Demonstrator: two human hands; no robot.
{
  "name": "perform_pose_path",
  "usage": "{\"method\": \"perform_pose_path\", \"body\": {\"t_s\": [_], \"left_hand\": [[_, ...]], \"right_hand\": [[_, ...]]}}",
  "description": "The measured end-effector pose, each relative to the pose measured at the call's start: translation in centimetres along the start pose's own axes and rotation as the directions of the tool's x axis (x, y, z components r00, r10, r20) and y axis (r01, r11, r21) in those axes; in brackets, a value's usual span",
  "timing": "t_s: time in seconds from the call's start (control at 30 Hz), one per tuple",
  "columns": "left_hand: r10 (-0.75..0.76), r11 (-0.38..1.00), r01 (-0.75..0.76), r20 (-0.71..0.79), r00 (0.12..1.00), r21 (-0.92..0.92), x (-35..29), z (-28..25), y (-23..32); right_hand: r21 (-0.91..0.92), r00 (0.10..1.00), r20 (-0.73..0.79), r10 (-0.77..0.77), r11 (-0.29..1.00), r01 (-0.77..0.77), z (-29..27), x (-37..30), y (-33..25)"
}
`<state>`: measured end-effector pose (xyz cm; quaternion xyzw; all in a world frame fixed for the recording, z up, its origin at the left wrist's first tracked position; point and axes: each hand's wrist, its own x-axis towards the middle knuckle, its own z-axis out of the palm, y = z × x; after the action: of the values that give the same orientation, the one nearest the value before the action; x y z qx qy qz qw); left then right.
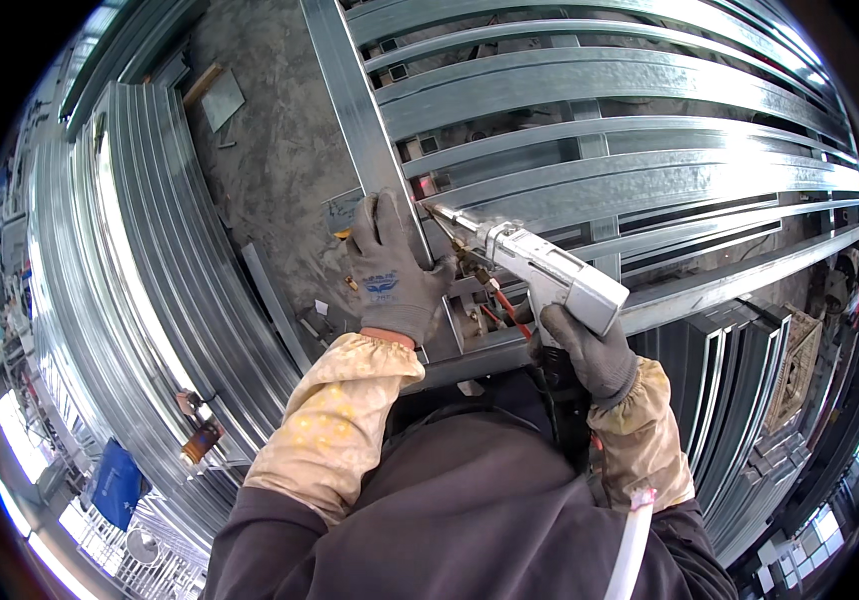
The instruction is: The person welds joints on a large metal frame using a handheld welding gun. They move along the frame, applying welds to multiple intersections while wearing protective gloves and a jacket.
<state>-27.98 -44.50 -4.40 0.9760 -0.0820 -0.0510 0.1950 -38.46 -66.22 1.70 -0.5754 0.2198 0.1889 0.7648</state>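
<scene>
My right hand (595,358), in a grey work glove, is wrapped round the handle of a silver handheld welding gun (562,272). The gun's narrow nozzle points up and left, its tip at or just above the joint where a slat meets the side tube (350,100) of a galvanized steel frame. Also gloved in grey, my left hand (390,275) lies over that side tube close to the nozzle, fingers stretched out and holding nothing. A reddish spot (427,187) shows on the metal near the tip. Whether the tip touches the steel I cannot tell.
Long silver profiles (150,200) are stacked at the left. More dark tubes (725,370) lie at the right. Offcuts and a small plate (223,100) rest on the grey floor. A white hose (634,545) runs beside my right arm. A blue bag (118,483) is at lower left.
</scene>
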Motion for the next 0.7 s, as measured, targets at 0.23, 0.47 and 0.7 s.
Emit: {"method": "perform_pose_path", "body": {"t_s": [0.23,0.47,0.7], "left_hand": [[0.026,1.0,-0.026,-0.046,0.999,-0.013,0.2,0.5,-0.5],[-0.041,0.998,0.04,0.028,0.999,0.055,0.1,-0.4,0.3],[-0.055,0.998,0.054,0.045,0.997,0.031,0.3,-0.6,0.5]], "right_hand": [[-0.008,0.999,-0.035,0.002,1.0,-0.002,-0.4,0.2,1.2],[-0.094,0.998,-0.021,-0.061,0.994,0.059,-0.1,0.3,0.6],[-0.07,0.997,0.015,-0.081,0.994,0.082,0.8,-0.3,0.4]]}}
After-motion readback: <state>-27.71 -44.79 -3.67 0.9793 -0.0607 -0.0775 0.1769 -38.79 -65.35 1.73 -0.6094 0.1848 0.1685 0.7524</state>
